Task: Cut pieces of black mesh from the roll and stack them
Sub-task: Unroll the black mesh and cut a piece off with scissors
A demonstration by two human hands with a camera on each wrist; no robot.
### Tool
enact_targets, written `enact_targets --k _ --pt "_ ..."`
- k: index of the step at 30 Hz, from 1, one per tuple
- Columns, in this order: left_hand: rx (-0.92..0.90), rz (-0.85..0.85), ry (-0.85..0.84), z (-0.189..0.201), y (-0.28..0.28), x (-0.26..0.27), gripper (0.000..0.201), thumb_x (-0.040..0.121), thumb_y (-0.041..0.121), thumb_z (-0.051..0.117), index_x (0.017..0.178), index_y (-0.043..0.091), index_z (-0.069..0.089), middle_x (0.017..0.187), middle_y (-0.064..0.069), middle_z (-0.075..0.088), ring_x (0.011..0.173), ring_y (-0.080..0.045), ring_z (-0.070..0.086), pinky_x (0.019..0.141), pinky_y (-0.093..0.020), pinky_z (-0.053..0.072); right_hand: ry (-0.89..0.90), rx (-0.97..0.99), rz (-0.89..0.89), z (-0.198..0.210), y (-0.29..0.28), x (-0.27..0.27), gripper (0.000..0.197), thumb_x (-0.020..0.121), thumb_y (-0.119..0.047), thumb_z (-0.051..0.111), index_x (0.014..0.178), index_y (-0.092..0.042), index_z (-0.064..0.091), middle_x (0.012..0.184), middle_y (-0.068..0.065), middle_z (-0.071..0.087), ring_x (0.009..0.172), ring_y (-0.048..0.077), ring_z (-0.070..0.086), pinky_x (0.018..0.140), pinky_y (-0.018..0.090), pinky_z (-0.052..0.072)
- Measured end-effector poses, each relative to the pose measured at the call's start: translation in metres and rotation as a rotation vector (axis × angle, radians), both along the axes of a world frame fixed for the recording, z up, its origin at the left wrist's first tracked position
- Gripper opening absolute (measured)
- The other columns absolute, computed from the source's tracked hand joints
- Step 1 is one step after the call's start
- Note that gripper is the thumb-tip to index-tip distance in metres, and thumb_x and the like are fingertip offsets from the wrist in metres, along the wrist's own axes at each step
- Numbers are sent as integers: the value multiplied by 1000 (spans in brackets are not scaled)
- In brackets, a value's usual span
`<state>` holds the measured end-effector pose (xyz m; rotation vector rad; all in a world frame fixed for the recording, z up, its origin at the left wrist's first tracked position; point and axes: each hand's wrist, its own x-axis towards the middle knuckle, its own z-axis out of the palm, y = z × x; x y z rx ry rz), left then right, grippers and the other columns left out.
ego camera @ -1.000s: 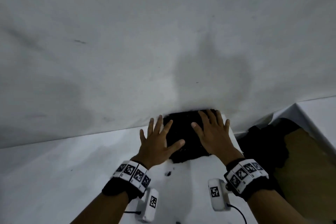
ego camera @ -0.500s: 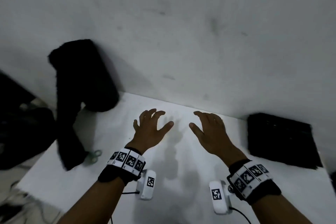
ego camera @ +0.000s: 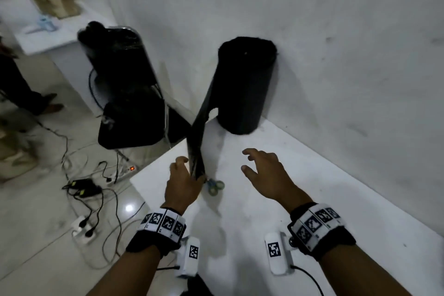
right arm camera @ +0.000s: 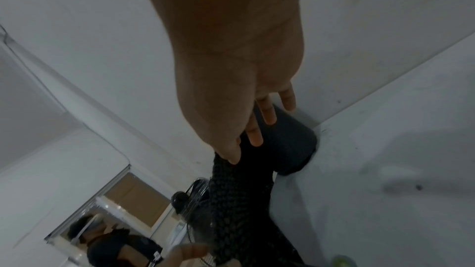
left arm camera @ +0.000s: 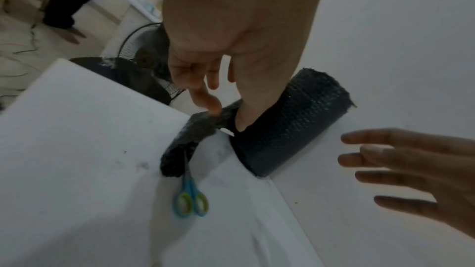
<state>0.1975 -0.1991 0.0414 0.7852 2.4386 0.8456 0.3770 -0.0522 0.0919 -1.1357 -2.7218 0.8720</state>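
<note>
At frame centre, the left hand [ego camera: 183, 184] pinches the mesh tail [ego camera: 198, 151] off the roll [ego camera: 242, 86]; the right hand [ego camera: 266, 175] hovers, fingers spread. Pulling evenly should keep it flat for the scissors [left arm camera: 191, 200].

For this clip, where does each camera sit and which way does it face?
Head: worn on the head, looking down at the table; shows both forearms, left hand, right hand.
Left wrist: along the left hand toward the mesh roll and scissors; right-hand fingers show too.
Right wrist: along the right hand toward the mesh roll.
All three share the mesh roll.
</note>
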Motion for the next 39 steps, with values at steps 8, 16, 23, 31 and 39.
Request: enact_targets --k 8,16,23,31,39 --pt "-27 -139 -139 0 -21 -59 16 96 11 50 101 15 65 82 -5 72 49 -20 68 52 -35 58 -5 99 188 -3 5 -97 43 99 -24 55 141 -25 46 142 0 47 123 32 43 97 42 43" --pt "-88 -514 22 60 -46 -102 13 96 8 53 89 14 62 74 -4 70 58 -13 65 57 -31 53 2 218 504 20 25 -169 86 90 -9 63 153 -43 14 163 -8 4 130 39 44 100 51 45" --pt "3 -367 86 97 -73 -141 23 94 44 64 90 22 68 80 2 69 73 -8 65 67 -27 53 13 129 505 48 39 -190 25 88 -34 68 111 -26 60 97 -9 48 103 21 56 80 30 40" --pt "-8 -258 126 123 -83 -164 46 102 45 48 64 19 47 53 11 43 46 -2 41 51 -18 33 135 35 501 59 29 -205 11 95 -38 61 102 -34 54 98 -7 48 97 15 51 84 30 40" --pt "-33 -182 108 135 -99 -186 46 101 48 48 65 19 49 54 14 44 51 -6 43 58 -28 36 97 128 509 77 34 -221 18 97 -34 60 109 -22 64 98 -3 51 98 20 54 86 33 42"
